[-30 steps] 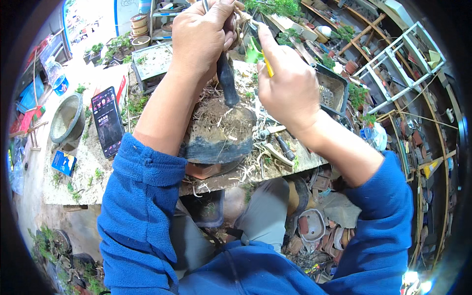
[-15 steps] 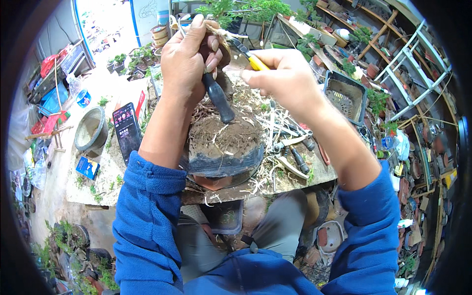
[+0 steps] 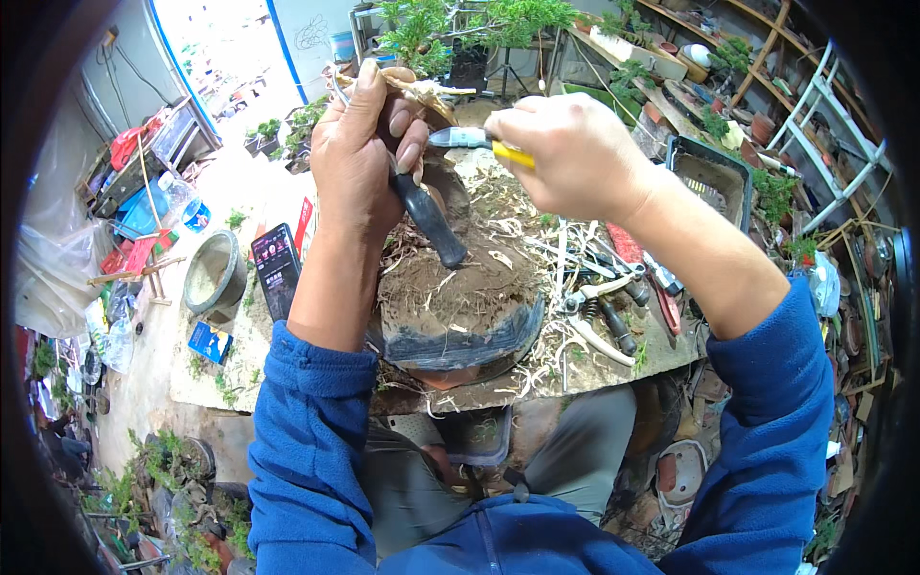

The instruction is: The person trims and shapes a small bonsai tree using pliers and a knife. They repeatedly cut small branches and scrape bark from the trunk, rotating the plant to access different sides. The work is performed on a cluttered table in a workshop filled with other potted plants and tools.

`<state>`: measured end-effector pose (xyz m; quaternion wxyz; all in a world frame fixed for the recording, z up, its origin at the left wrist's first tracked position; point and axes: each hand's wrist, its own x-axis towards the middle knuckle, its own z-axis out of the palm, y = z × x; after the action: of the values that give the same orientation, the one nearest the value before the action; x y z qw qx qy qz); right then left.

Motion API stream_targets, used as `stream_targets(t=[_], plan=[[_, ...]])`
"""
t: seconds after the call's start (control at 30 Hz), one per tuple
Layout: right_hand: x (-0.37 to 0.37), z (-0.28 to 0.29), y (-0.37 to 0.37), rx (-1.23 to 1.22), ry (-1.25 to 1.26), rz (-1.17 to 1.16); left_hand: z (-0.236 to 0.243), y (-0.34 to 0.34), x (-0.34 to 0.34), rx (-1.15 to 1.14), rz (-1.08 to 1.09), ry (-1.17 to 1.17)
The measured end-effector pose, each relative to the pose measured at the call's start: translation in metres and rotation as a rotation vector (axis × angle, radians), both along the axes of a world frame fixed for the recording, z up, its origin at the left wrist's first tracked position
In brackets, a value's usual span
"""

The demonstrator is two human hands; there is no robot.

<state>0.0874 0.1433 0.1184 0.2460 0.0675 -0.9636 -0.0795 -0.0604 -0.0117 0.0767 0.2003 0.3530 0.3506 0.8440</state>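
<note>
My left hand [image 3: 356, 158] is closed round a tool with a curved black handle [image 3: 429, 222], its handle hanging over the soil. The fingers are also beside pale, stripped wood [image 3: 436, 88] of a juniper with green foliage [image 3: 517, 21]; whether they grip the wood I cannot tell. My right hand [image 3: 580, 153] is closed on a knife [image 3: 468, 138] with a yellow handle, its metal blade pointing left toward the left fingertips and the wood. Below, the soil mound [image 3: 460, 302] of the plant sits in a dark pot [image 3: 470, 347], with pale shavings scattered about.
Pliers and cutters [image 3: 599, 292] lie among shavings right of the pot, near a black plastic basket [image 3: 711, 177]. A phone [image 3: 276, 271], a grey bowl [image 3: 216, 273] and a small blue box [image 3: 210, 342] lie on the left. A ladder [image 3: 815, 144] stands far right.
My right hand has moved slightly right, and the knife blade has come down and away from the wood to lie nearly level. The whole view has shifted a little left.
</note>
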Motion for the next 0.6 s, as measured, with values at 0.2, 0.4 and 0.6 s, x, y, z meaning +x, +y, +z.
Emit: stream_targets(t=[0.2, 0.4, 0.6], plan=[[0.01, 0.014, 0.017, -0.791, -0.35, -0.06, -0.001, 0.001, -0.004, -0.006, -0.014, 0.03], [0.011, 0.02, 0.009, -1.285, -0.472, 0.158, 0.0, 0.002, -0.003, 0.018, -0.043, 0.014], [0.013, 0.025, 0.002, -1.511, -0.561, 0.154, 0.001, 0.002, 0.0, -0.017, -0.037, 0.081]])
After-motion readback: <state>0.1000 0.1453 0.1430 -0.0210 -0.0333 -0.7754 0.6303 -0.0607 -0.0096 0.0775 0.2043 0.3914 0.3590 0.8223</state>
